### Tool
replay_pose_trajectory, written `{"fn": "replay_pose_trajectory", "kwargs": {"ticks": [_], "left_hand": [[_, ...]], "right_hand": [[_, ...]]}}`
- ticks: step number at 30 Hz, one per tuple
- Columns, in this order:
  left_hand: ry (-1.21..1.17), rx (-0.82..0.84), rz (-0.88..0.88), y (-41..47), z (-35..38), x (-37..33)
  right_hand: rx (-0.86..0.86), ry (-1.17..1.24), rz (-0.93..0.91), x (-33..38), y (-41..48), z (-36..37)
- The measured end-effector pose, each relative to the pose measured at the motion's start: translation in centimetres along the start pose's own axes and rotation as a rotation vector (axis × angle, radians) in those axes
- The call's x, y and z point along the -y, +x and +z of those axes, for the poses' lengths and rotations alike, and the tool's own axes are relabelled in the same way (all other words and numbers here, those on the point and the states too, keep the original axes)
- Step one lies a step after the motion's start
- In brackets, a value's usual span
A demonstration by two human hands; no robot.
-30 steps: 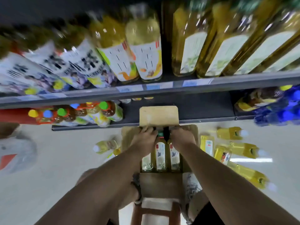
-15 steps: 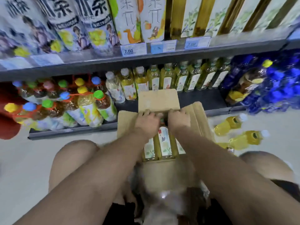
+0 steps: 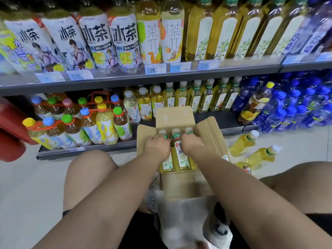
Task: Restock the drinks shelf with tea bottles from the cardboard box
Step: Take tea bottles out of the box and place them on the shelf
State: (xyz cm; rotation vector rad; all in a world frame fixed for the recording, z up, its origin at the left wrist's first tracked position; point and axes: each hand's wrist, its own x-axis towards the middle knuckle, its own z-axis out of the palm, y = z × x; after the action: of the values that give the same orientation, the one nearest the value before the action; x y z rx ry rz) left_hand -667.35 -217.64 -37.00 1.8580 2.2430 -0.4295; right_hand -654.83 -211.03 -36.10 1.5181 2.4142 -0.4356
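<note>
An open cardboard box point(image 3: 181, 184) sits on the floor between my knees, flaps spread. Three yellow tea bottles with green-banded necks lie side by side in it; the middle bottle point(image 3: 180, 153) shows fully. My left hand point(image 3: 157, 147) is closed over the left bottle's neck point(image 3: 163, 134). My right hand point(image 3: 191, 144) is closed over the right bottle's neck point(image 3: 189, 131). On the bottom shelf point(image 3: 224, 119) behind the box, a row of the same tea bottles point(image 3: 206, 97) stands upright.
Several yellow bottles point(image 3: 251, 150) lie loose on the floor to the right of the box. Multipacks with coloured caps point(image 3: 80, 123) fill the shelf's left, blue bottles point(image 3: 296, 108) its right. Large bottles crowd the upper shelf point(image 3: 161, 76). A red object point(image 3: 10, 133) juts in at far left.
My view has tilted up from the floor and steadied on the shelves. Both hands stayed on the bottles in the box, spreading from the middle to the two outer necks.
</note>
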Motion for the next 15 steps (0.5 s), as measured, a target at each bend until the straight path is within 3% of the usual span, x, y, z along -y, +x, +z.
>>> {"fn": "replay_pose_trajectory", "kwargs": {"ticks": [9,15], "left_hand": [[0.039,0.04,0.045,1.6,1.7,1.7],[-0.005,0.008,0.08,2.5,2.3,2.5]], "right_hand": [[0.077,0.039,0.086,1.6,4.0,0.6],[0.073,0.169,0.279,3.4,6.3,1.7]]}}
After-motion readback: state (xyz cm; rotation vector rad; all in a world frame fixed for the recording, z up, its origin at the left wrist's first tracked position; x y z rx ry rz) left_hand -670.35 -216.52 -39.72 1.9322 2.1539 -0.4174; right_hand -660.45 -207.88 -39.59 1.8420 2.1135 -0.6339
